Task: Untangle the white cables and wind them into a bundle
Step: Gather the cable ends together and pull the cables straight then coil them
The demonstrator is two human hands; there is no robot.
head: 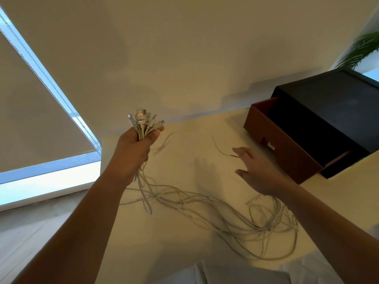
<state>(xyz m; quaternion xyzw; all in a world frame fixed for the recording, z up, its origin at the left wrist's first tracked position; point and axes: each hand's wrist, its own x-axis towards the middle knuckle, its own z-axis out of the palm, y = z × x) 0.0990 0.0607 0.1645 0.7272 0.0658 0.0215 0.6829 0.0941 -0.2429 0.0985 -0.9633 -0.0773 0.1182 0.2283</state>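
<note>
My left hand (135, 148) is raised above the table and grips several white cables just below their plugs (143, 121), which fan out above the fist. The white cables (205, 208) hang down from that fist and trail in loose tangled loops across the cream table (184, 242) toward the right. My right hand (254, 171) hovers over the table with fingers spread and holds nothing. A single thin cable end (220, 149) lies on the table just left of its fingertips. Some loops pass under my right forearm.
A dark box with a brown drawer pulled open (287, 144) stands at the table's right rear. Something white (235, 273) lies at the near edge. A window with a lowered blind (41, 119) is on the left, and a plant (363, 50) at far right.
</note>
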